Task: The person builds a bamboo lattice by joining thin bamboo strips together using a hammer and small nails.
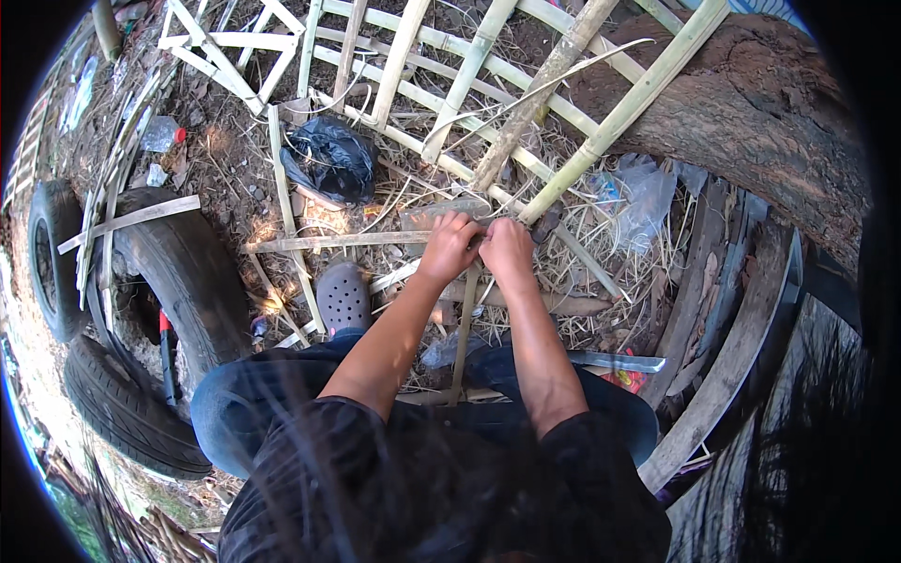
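My left hand is closed in a pinch where a flat bamboo strip running off to the left reaches it. Against its fingertips, my right hand is also closed in a pinch. What the right fingers hold is hidden. A second bamboo strip extends from just below the hands toward my lap. Beyond the hands lies a lattice of split bamboo, its strips crossing in open squares. A long metal blade sticks out beside my right knee.
A black plastic bag lies on the littered ground near my grey clog. Old tires stand at the left, with a red-and-black handled tool among them. A thick log and curved wooden boards border the right.
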The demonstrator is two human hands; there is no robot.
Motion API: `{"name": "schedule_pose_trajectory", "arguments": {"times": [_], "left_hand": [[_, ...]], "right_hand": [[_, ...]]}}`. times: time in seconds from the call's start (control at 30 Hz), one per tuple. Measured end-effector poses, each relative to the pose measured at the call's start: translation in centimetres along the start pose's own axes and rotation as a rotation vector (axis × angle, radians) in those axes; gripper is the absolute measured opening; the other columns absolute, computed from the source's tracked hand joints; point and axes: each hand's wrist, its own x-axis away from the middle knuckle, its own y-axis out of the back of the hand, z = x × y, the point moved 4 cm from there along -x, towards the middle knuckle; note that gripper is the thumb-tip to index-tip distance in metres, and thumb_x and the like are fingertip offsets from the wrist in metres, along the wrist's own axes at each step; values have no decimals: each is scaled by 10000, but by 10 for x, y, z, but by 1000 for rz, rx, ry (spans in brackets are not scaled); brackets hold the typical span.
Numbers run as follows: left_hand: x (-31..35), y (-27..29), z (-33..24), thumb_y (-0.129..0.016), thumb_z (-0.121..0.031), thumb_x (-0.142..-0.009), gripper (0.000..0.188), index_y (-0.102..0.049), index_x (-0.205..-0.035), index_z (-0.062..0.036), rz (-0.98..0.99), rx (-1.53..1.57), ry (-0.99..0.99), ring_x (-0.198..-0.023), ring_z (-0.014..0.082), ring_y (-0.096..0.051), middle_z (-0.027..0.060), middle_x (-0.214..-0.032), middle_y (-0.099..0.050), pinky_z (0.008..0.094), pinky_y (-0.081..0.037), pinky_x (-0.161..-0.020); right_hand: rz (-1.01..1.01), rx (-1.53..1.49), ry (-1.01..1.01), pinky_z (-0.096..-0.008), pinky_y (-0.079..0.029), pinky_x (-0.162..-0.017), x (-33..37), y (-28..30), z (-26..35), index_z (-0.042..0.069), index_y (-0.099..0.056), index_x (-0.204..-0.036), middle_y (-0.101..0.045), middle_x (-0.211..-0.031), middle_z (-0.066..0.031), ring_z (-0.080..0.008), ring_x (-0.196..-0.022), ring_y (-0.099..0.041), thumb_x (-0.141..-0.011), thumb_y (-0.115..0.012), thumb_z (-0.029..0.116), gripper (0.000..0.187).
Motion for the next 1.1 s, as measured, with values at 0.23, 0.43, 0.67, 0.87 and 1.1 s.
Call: {"name": "schedule_pose_trajectory", "arguments": {"times": [0.23,0.43,0.67,0.87,1.1], "left_hand": [[0,-3,1,-751,-173,-703,171,-681,-846,-112,-17,82,-5,-948,274,-550,57,-896,-603,402,-399,-817],[-1,0,-2,-758,-179,-697,163,-695,-842,-141,-14,62,3,-943,252,-546,34,-883,-606,397,-386,-818],[-4,0,-6,-759,-172,-687,166,-684,-828,-125,-24,46,20,-942,246,-546,32,-870,-602,393,-383,-820],[-2,2,-3,-761,-163,-683,172,-669,-820,-117,-22,51,10,-959,251,-555,43,-876,-610,398,-385,-828],[-3,2,-3,-764,-166,-683,203,-649,-840,-106,-61,79,-8,-938,260,-556,48,-850,-600,403,-382,-825]], "right_hand": [[41,-121,15,-464,-521,-741,-4,1,-10,-9,-649,-789,-658,-780,-246,-411,-789,-655,-724,-628,-4,69],[79,-188,-17,-488,-512,-741,-7,5,-12,-23,-588,-864,-645,-793,-263,-458,-815,-630,-717,-636,-32,154],[251,-599,-153,-353,-558,-696,-6,-11,-51,-32,-646,-955,-706,-838,-159,-237,-769,-697,-783,-730,58,212],[373,-1134,-252,-285,-590,-775,1,-29,-68,-65,-675,-1000,-707,-958,-144,-196,-841,-698,-908,-642,38,142],[347,-1080,-180,-262,-572,-745,-4,-30,-73,-66,-683,-990,-711,-906,-114,-160,-811,-689,-886,-673,45,153]]}}
